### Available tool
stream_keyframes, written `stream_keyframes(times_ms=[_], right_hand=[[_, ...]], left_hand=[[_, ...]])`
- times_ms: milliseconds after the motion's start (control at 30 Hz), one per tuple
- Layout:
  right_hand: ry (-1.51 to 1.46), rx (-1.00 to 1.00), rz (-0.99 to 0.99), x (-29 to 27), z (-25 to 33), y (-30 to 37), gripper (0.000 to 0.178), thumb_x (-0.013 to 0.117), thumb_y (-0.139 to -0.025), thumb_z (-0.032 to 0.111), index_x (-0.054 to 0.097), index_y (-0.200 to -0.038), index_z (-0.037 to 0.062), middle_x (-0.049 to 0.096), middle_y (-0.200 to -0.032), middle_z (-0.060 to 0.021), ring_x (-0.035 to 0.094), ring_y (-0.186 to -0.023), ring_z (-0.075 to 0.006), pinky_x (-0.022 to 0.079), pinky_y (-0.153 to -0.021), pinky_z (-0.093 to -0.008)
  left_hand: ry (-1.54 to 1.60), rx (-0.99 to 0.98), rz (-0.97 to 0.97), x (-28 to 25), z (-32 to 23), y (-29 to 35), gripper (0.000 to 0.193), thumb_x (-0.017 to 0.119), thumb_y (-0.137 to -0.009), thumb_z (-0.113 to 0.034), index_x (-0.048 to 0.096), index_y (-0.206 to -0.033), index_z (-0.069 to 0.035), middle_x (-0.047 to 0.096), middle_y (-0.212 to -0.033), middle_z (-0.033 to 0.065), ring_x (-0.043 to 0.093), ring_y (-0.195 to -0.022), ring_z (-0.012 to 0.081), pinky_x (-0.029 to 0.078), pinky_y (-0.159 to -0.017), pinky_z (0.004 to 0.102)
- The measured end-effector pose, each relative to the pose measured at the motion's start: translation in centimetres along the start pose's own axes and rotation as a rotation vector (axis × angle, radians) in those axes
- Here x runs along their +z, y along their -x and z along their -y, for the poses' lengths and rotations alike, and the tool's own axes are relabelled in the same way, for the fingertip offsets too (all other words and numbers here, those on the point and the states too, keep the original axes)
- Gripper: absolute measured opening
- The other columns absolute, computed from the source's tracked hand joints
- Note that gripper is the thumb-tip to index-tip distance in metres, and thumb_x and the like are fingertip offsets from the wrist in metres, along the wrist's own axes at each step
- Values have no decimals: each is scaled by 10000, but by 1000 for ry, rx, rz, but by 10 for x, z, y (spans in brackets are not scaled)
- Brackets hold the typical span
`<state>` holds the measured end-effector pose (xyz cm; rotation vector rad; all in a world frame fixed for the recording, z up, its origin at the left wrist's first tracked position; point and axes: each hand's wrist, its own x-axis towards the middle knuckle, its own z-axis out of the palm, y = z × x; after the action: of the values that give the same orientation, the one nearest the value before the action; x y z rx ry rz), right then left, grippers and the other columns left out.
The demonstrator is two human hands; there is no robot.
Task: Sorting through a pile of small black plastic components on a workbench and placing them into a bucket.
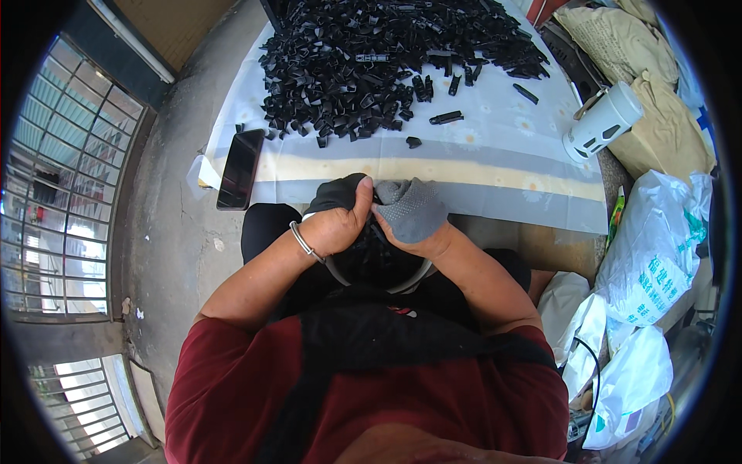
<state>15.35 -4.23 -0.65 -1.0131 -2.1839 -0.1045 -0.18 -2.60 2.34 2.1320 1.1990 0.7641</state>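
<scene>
Cloth-covered table [502, 151] with heaped black parts [340, 85], phone [240, 170], white tumbler [605, 121].

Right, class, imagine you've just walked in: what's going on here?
A person sits at a cloth-covered table, partly gloved left hand and right hand close together above a round container with what look like dark pieces inside. Whatever is between them is mostly hidden. A heap of small black parts covers the table's far side, a phone lies near its left edge, and a white cup is at the right.
</scene>
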Motion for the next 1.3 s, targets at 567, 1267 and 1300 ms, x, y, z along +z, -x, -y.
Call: stream_keyframes(times_ms=[567,1267,1300], right_hand=[[565,236,57,-12,-127,-12,151,529,-674,62,595,-808,52,596,-846,-129,573,-738,-297,465,-640,-398],[-152,182,-31,-27,-14,-10,243,541,-823,227,508,-965,32,574,-769,-140,556,-750,-317,427,-634,-403],[-155,182,-28,-25,-14,-9,243,541,-823,227,508,-965,32,574,-769,-140,556,-750,-317,427,-634,-403]], left_hand=[[-694,442,111,51,15,-102,241,448,-775,-84,594,-966,-97,585,-906,150,580,-818,302,472,-675,368],[63,127,129,0,14,-10,221,401,-835,-200,558,-847,-44,576,-760,129,563,-648,241,444,-603,314],[346,-205,274,-2,8,-12,219,410,-838,-199,562,-860,-43,572,-739,109,554,-634,187,443,-580,296]])
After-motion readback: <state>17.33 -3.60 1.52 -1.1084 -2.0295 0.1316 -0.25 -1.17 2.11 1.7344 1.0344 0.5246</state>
